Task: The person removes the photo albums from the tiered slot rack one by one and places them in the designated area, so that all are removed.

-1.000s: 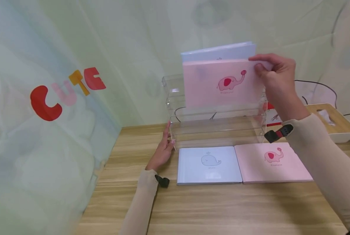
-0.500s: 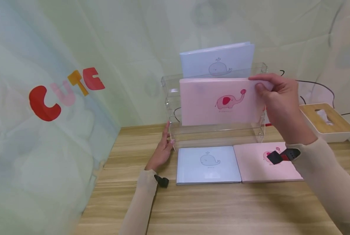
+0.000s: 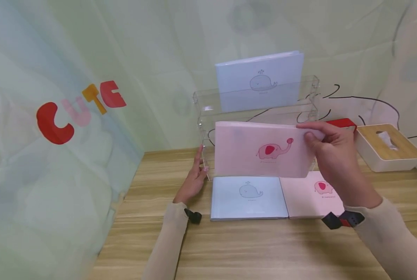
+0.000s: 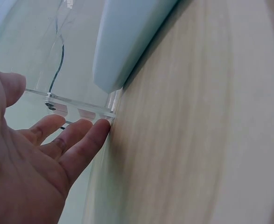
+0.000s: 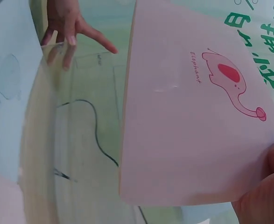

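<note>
My right hand (image 3: 338,161) pinches a pink book (image 3: 240,149) by its upper right corner, thumb in front. A red-eared elephant is drawn on its cover, with the word "Elephant" legible in the right wrist view. The book is held in front of the lower tiers of a clear acrylic rack (image 3: 208,102), hiding part of them. My left hand (image 3: 192,184) rests its fingertips against the rack's left side, fingers spread in the left wrist view. A light blue whale book (image 3: 240,97) leans upright in the top tier.
Another blue whale book (image 3: 250,208) lies flat on the wooden table (image 3: 229,249), edge to edge with a pink elephant book (image 3: 301,200). At right stand a tissue box (image 3: 401,165) and a red-topped item (image 3: 343,123). A printed curtain (image 3: 152,77) hangs behind.
My right hand has lowered the pink book from in front of the top tier to in front of the lower tiers, uncovering the upright blue book. The left hand has stayed put.
</note>
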